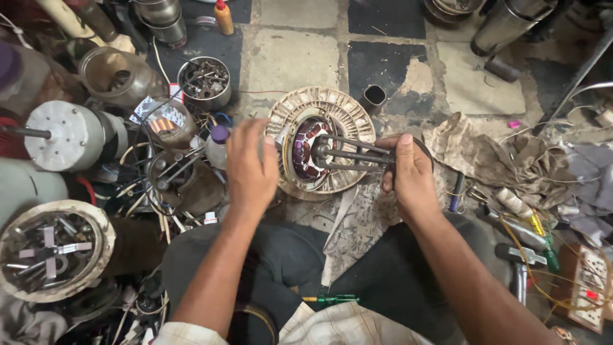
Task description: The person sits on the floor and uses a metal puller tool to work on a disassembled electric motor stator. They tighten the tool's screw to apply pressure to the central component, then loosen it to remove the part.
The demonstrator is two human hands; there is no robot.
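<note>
Frame centre: my right hand [412, 176] grips the puller rods [357, 155] on the round stator [319, 142]; my left hand [251, 167] rests open against its rim.

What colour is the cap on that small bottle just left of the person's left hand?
Purple: the cap tops a pale small bottle, seen in the head view.
</note>
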